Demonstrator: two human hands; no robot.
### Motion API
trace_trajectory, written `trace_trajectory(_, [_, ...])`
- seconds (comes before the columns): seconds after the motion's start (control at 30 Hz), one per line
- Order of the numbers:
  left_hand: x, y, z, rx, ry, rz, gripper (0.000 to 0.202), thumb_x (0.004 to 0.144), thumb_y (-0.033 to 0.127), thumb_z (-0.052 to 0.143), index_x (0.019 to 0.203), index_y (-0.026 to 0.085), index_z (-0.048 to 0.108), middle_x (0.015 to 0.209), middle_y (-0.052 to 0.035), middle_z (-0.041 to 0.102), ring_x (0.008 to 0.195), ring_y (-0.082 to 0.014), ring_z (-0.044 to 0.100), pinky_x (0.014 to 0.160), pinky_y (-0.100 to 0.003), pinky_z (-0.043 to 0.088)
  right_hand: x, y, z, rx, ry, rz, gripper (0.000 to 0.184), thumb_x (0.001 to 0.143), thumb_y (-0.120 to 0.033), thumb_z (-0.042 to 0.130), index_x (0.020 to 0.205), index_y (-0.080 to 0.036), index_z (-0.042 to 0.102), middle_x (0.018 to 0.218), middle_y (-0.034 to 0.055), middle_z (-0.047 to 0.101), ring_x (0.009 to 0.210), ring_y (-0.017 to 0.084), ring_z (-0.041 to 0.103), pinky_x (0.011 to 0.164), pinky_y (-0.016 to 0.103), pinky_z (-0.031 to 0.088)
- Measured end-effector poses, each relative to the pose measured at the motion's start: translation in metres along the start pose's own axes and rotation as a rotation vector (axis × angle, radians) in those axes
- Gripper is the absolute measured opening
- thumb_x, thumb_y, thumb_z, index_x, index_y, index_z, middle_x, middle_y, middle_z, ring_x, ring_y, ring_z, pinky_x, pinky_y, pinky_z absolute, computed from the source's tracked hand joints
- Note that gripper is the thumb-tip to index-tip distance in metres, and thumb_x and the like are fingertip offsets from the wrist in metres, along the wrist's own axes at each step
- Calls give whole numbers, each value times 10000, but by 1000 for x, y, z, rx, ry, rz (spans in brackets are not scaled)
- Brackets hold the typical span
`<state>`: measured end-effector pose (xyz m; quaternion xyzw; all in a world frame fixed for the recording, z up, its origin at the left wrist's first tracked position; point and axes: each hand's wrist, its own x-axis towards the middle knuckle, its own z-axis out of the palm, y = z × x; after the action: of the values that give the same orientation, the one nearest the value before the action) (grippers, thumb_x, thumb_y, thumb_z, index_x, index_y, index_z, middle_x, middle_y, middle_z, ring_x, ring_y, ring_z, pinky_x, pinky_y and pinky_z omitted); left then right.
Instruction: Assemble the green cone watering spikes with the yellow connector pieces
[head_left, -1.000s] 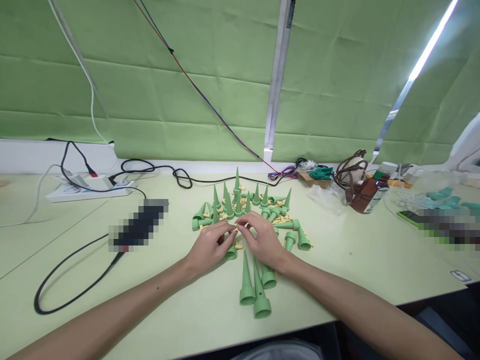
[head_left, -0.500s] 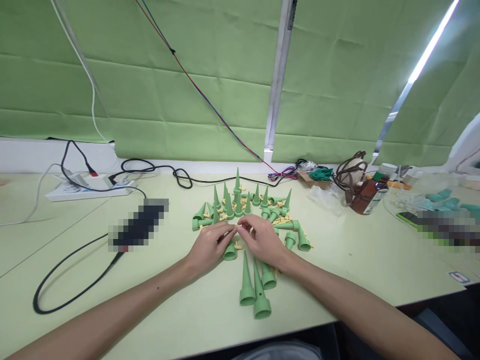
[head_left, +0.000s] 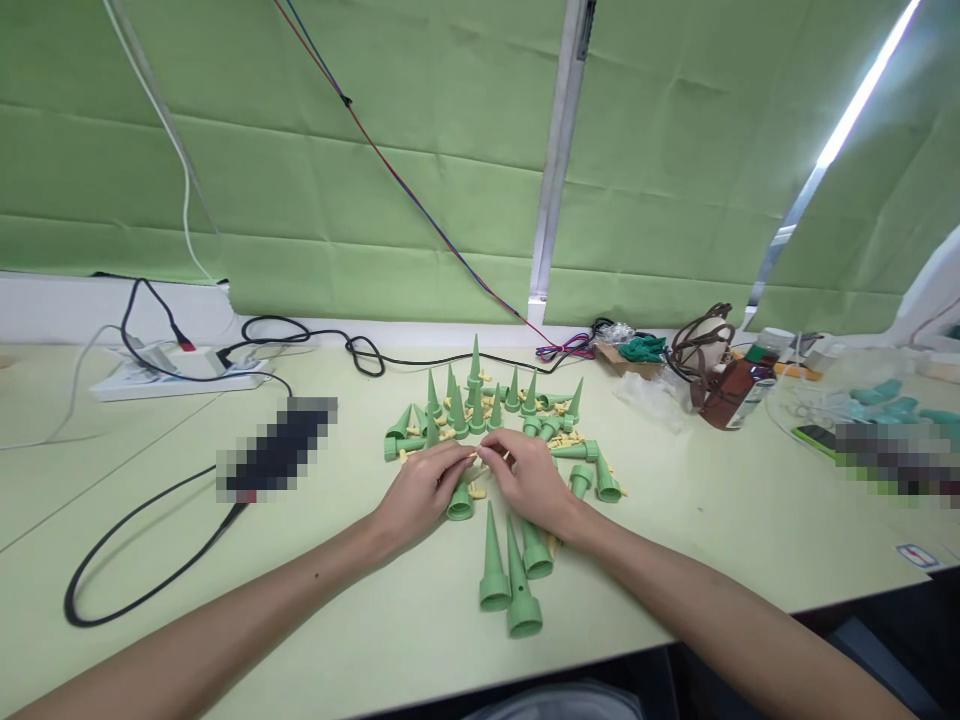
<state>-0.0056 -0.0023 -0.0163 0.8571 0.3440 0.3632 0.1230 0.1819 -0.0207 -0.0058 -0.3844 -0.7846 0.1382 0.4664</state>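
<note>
My left hand (head_left: 421, 492) and my right hand (head_left: 529, 482) meet over the middle of the table, fingertips pinched close together. Between them a small yellow plastic piece (head_left: 474, 456) shows, mostly covered by the fingers. Under my left hand lies a green hollow plastic spike (head_left: 460, 505), its wide end towards me. Beside it is a loose yellow T-shaped piece (head_left: 478, 492). Nearer to me, two more green spikes (head_left: 492, 580) lie with their points away. Behind the hands several green spikes (head_left: 475, 370) stand upright among scattered yellow pieces.
A blurred black device (head_left: 281, 450) with a looped cable lies on the left, a white power strip (head_left: 180, 380) behind it. At the right stand a brown bottle (head_left: 739, 390), a crumpled clear bag (head_left: 652, 395) and a green-edged phone (head_left: 817, 437). The table's edge runs close in front.
My right fingertips have shifted slightly to the right, so more of the yellow piece shows between the hands. My left hand and the spikes on the table stay put.
</note>
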Motion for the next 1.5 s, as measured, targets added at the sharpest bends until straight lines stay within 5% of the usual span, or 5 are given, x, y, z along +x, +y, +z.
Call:
trace_trajectory(0.27, [0, 4, -1, -11, -14, -1, 267, 993, 268, 433, 1093, 205, 672, 1010, -64, 707, 895, -195, 651, 767, -300, 505, 0, 0, -1, 2, 15, 5, 173, 965, -191, 490, 871, -181, 634, 778, 16, 657, 677, 144, 570, 654, 263, 446])
trace_trajectory(0.6, [2, 7, -3, -63, 17, -46, 307, 1009, 287, 386, 842, 174, 618, 767, -27, 633, 702, -154, 562, 661, -270, 438, -1, -4, -1, 22, 4, 3, 176, 966, -210, 484, 891, -186, 641, 810, 29, 673, 703, 153, 589, 650, 263, 451])
trace_trajectory(1.5, [2, 10, -5, -11, 64, -110, 317, 989, 324, 428, 758, 171, 580, 663, 11, 537, 597, -126, 468, 586, -259, 358, 0, -3, -3, 19, 83, 37, 148, 962, -204, 487, 906, -187, 623, 845, 35, 666, 743, 159, 596, 663, 270, 459])
